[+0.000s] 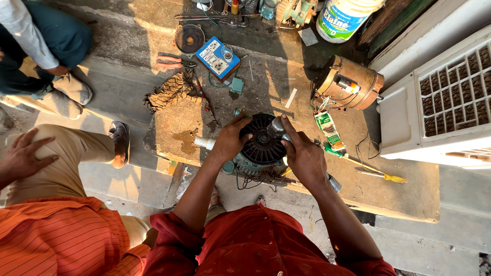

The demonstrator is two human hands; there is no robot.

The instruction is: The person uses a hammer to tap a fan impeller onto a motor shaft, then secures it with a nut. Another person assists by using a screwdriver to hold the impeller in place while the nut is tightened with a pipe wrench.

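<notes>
the left hand (231, 141) gripped the black fan (262, 139) of the motor at the counter's (409, 199) near edge while the right hand (304, 156) held a metal tool (276, 128) at its hub (best kept square, the fan braced firmly).

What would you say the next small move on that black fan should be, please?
Probably ease the black fan up off its shaft: the left hand already braces its rim and the right hand grips a metal tool beside the hub.

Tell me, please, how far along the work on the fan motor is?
The motor already sits on the slab, its black fan exposed. In hand: the left hand steadies the fan while the right hand holds a metal tool at its hub. Screwdrivers and pliers lie out, so work seems unfinished.
</notes>
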